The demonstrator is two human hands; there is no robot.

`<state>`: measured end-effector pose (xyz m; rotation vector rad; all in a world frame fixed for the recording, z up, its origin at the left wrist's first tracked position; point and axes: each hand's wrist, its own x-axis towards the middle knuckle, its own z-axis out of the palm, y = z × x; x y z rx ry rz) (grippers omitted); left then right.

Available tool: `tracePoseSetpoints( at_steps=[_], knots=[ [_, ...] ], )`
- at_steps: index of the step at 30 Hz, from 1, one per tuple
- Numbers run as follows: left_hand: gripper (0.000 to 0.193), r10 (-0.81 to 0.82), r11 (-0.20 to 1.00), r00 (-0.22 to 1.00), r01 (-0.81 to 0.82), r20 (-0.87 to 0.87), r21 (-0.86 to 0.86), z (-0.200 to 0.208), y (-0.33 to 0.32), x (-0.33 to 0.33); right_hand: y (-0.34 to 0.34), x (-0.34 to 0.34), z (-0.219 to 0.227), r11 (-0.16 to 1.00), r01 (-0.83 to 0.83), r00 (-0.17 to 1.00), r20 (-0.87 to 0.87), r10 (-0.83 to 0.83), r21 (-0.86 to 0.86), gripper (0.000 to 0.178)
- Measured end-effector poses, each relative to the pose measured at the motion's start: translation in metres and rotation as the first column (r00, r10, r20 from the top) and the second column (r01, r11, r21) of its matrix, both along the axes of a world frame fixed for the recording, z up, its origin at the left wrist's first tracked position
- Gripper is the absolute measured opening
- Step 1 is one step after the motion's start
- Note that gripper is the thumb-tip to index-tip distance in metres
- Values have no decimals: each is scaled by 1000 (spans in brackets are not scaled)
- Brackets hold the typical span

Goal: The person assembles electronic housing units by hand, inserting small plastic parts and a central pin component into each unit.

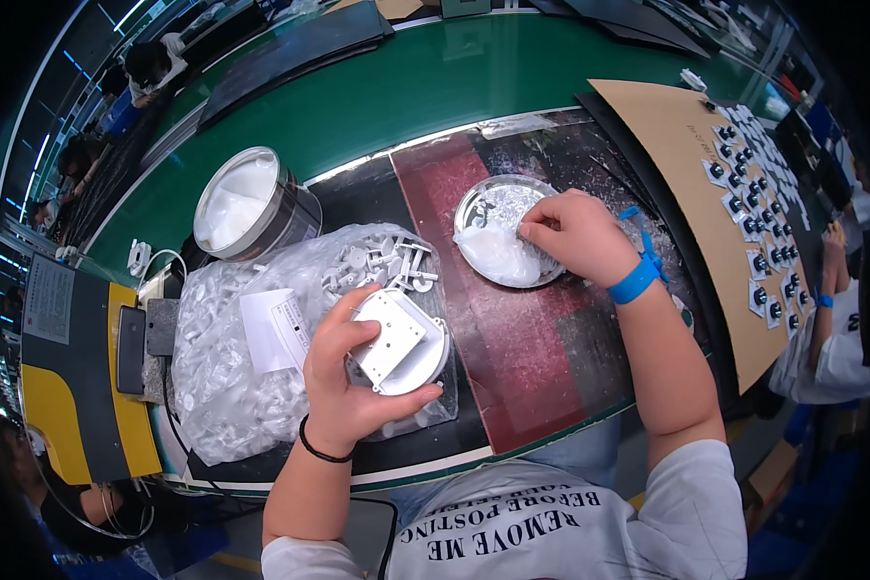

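My left hand [343,372] grips a white round plastic housing [432,360] with a flat white plate [389,336] set in it, the plate dotted with small holes. To the right, my right hand [575,237] is over the edge of a round metal lid [474,198]. Its thumb and fingertips are pinched together at a soft white mass [501,255] lying in the lid. Whether anything sits between those fingertips is hidden. Beneath and beside my left hand spreads a clear plastic bag [217,358] full of small white plastic parts [382,261].
An open tin [239,208] of white material stands beyond the bag. On the right, a cardboard sheet [667,145] carries several white pieces with black round parts [759,261]. A yellow and grey machine [87,377] is at far left. Other people work at both sides.
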<state>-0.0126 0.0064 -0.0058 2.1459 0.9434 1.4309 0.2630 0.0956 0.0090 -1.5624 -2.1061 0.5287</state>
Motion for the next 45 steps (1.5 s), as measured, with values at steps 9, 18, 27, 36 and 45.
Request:
tracePoseSetpoints(
  at_steps=[9, 18, 27, 36, 45],
  knots=[
    [76, 13, 1000, 1000, -13, -23, 3, 0, 0, 0, 0, 1, -2, 1000, -21, 1000, -4, 21, 6, 21],
    [77, 17, 1000, 999, -16, -43, 3, 1, -1, -1, -1, 1, 5, 999, -24, 963, -269, 10, -49, 21],
    [70, -87, 994, 992, 81, -88, -73, 6, -8, 10, -35, -24, 39, 802, -461, 627, -779, -9, -380, 21],
    [73, -136, 990, 966, 124, -221, -70, 12, -7, 18, -50, -34, 41, 752, -524, 574, -818, -34, -399, 23],
    [61, -145, 986, 976, 129, -162, -101, 14, -11, 18, -55, -39, 36, 751, -535, 542, -839, -46, -387, 22]
  ],
)
